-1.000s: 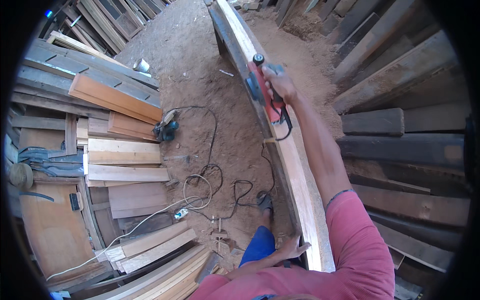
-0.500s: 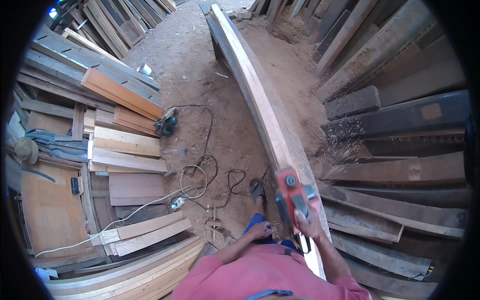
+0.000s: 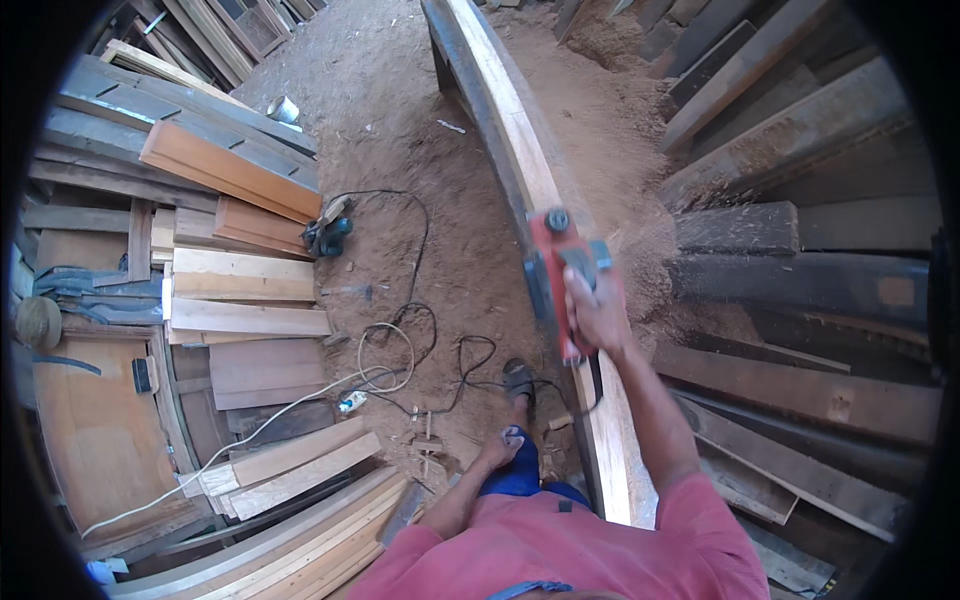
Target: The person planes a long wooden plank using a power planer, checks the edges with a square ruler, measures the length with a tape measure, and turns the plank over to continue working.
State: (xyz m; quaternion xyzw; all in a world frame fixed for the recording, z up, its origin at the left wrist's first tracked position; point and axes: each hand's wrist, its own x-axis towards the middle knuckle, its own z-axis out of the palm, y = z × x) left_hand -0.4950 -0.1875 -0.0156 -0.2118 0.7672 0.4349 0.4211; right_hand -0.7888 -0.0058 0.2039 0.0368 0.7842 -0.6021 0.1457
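Observation:
My right hand (image 3: 600, 312) is wrapped round the handle of a red electric planer (image 3: 555, 262) with dark and bluish-grey parts. Flat along a long pale wooden beam (image 3: 515, 120) sits the planer, a little smeared by motion. The beam lies lengthwise on a narrow dark bench (image 3: 468, 85) and runs from far ahead down past my right side. My left hand (image 3: 498, 448) rests on my knee over blue shorts, with its fingers small in view and apparently laid over the knee. From the planer's near end a black cord loops down beside the beam.
Stacked planks (image 3: 245, 317) line the left side. A second power tool (image 3: 328, 232) lies at their ends. Black cord and a pale cable (image 3: 290, 408) coil across the dusty floor. Heavy timbers (image 3: 790, 375) lean along the right, and wood shavings (image 3: 610, 40) are heaped ahead.
The planer and my right hand have slid forward along the beam, away from my body. My left hand has moved slightly left and forward onto the knee. Flying shavings at right have thinned.

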